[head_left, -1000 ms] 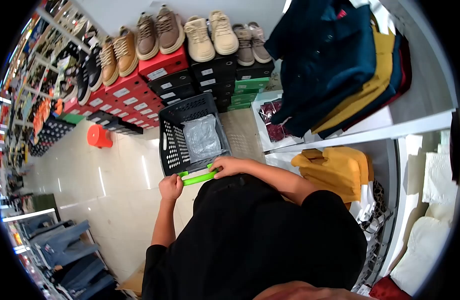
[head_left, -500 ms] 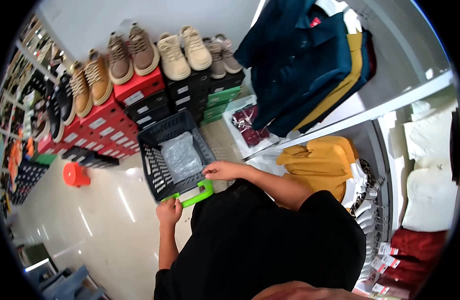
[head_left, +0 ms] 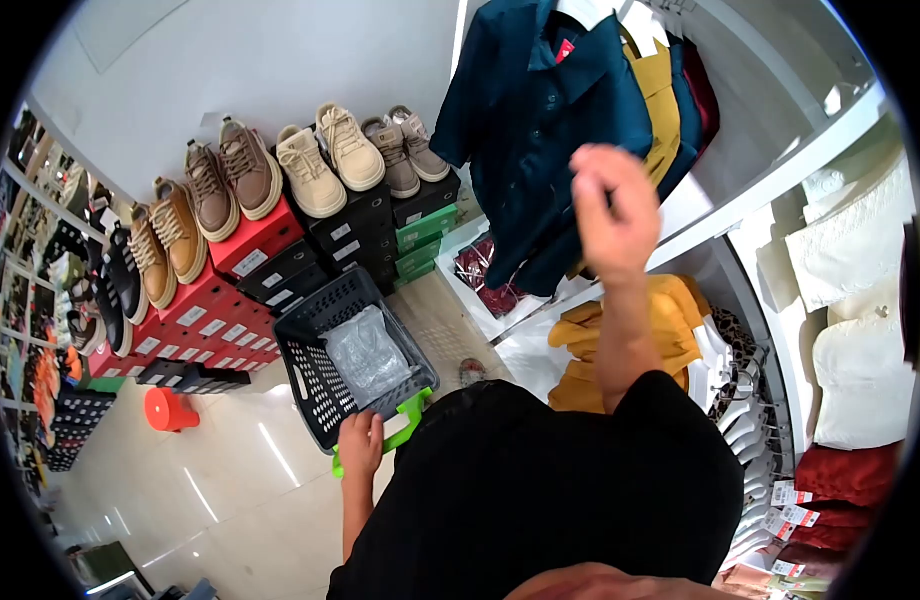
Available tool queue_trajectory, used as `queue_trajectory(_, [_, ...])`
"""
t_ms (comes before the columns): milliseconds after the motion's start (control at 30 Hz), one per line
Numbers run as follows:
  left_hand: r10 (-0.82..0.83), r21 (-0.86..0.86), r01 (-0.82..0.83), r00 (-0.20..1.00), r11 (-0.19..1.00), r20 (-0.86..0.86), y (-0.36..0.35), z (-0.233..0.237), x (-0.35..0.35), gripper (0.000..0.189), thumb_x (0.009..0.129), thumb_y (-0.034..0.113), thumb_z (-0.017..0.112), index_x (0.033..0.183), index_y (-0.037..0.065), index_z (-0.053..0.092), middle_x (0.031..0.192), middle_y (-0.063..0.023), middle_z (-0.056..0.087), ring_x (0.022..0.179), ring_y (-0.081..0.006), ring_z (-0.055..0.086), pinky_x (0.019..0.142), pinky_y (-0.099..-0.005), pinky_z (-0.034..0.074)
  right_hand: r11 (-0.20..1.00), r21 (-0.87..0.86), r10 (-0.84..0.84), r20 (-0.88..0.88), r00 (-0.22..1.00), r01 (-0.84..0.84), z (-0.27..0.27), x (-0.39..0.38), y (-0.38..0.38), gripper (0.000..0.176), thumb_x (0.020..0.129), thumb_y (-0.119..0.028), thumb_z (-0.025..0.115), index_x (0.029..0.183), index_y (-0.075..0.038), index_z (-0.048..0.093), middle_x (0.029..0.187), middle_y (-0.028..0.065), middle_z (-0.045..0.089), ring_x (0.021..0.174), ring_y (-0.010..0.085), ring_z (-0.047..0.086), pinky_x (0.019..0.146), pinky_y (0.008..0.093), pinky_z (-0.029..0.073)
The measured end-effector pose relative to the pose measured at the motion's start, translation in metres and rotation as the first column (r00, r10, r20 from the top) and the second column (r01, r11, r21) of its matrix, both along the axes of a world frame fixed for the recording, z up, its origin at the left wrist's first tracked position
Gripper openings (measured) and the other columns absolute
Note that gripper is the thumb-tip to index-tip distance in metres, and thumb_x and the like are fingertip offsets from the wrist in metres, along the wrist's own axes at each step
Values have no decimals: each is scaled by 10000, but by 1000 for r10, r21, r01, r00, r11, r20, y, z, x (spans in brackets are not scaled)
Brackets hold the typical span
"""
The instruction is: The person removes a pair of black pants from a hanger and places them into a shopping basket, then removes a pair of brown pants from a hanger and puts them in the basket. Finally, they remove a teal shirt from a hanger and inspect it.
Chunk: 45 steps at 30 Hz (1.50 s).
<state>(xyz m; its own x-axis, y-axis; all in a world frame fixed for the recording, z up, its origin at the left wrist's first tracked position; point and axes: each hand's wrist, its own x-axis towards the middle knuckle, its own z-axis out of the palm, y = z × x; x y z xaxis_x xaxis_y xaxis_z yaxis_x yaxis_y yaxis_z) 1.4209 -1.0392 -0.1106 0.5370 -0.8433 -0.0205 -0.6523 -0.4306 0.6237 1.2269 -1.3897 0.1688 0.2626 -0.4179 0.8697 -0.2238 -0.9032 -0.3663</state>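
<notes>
My left hand (head_left: 361,445) is closed around the green handle (head_left: 408,420) of a dark grey basket (head_left: 305,385). Inside the basket lies a clear plastic-wrapped packet (head_left: 365,355). My right hand (head_left: 618,210) is raised in front of a dark teal shirt (head_left: 530,125) on a hanger; its fingers are bent and blurred, and whether it touches the cloth is unclear. Behind the teal shirt hangs a mustard garment (head_left: 658,100).
Pairs of shoes (head_left: 245,170) stand on stacked red, black and green boxes (head_left: 195,320) along the wall. A red stool (head_left: 170,410) is on the floor at left. Yellow clothes (head_left: 670,310), white hangers (head_left: 745,430) and white garments (head_left: 850,380) are at right.
My right hand has left the basket handle area and risen up and right to the teal shirt. My left hand still holds the handle. The view has shifted a little.
</notes>
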Motion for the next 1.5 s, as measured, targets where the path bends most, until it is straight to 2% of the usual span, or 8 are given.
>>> queue_trajectory(100, [-123, -71, 120, 992, 990, -35, -43, -5, -11, 211, 916, 223, 583, 938, 26, 658, 824, -182, 626, 799, -359, 599, 720, -444, 476, 959, -123, -252, 38, 967, 255, 33, -8, -46, 165, 805, -34, 661, 968, -36, 678, 1022, 123, 666, 973, 291, 633, 869, 342, 492])
queue_trajectory(300, [-236, -165, 206, 953, 964, -188, -114, 15, -24, 201, 912, 177, 588, 987, 2, 651, 856, -183, 636, 817, -363, 605, 742, -420, 486, 884, -61, -462, -270, 845, 463, 52, -12, -116, 561, 818, -279, 682, 1307, -45, 535, 1307, 216, 541, 1215, 363, 518, 1030, 425, 410])
queue_trajectory(567, [-522, -519, 563, 818, 643, 240, -240, 144, -30, 146, 868, 97, 615, 980, 8, 641, 895, -155, 631, 838, -337, 608, 752, -396, 492, 887, 163, -351, -372, 859, 433, 41, -25, -126, 797, 759, -286, 702, 1440, -42, 368, 1302, 249, 550, 1174, 381, 555, 1017, 394, 427])
queue_trajectory(633, [-632, -516, 636, 745, 574, 214, -249, 158, -35, 155, 866, 67, 623, 1001, -7, 641, 911, -148, 641, 862, -315, 619, 763, -373, 499, 775, 496, -158, -448, 880, 392, 45, -27, -135, 823, 712, -204, 678, 1448, -36, 351, 1266, 261, 569, 1152, 392, 566, 1003, 394, 438])
queue_trajectory(800, [-706, -487, 711, 667, 507, 238, -252, 162, -40, 149, 875, 65, 619, 1000, -13, 643, 913, -150, 633, 844, -308, 623, 746, -358, 503, 773, 623, -51, -125, 991, 118, 36, -34, -149, 361, 660, -81, 638, 1005, 27, 636, 790, 143, 651, 740, 244, 639, 720, 322, 498])
queue_trajectory(933, [-722, -470, 672, 684, 572, 98, -239, 147, -40, 137, 887, 88, 613, 977, -5, 656, 909, -147, 635, 832, -310, 634, 729, -355, 514, 708, 703, 59, 34, 998, -66, 43, -39, -139, 319, 681, -10, 606, 998, 26, 619, 715, 42, 590, 624, 111, 558, 590, 265, 464])
queue_trajectory(1167, [-705, -423, 642, 710, 639, 14, -226, 133, -36, 146, 888, 110, 607, 973, 10, 671, 912, -141, 646, 826, -310, 643, 711, -360, 522, 635, 742, 133, 169, 977, -215, 57, -40, -124, 420, 689, 26, 602, 1108, 57, 605, 809, 10, 622, 675, 76, 564, 632, 218, 478])
queue_trajectory(1500, [-665, -441, 566, 740, 697, -101, -223, 130, -37, 141, 876, 78, 630, 983, -5, 669, 918, -128, 662, 827, -261, 647, 679, -310, 513, 722, 670, 197, 43, 979, -175, 71, -54, -84, 467, 679, 0, 595, 1145, 31, 613, 930, 21, 642, 794, 97, 576, 754, 233, 478])
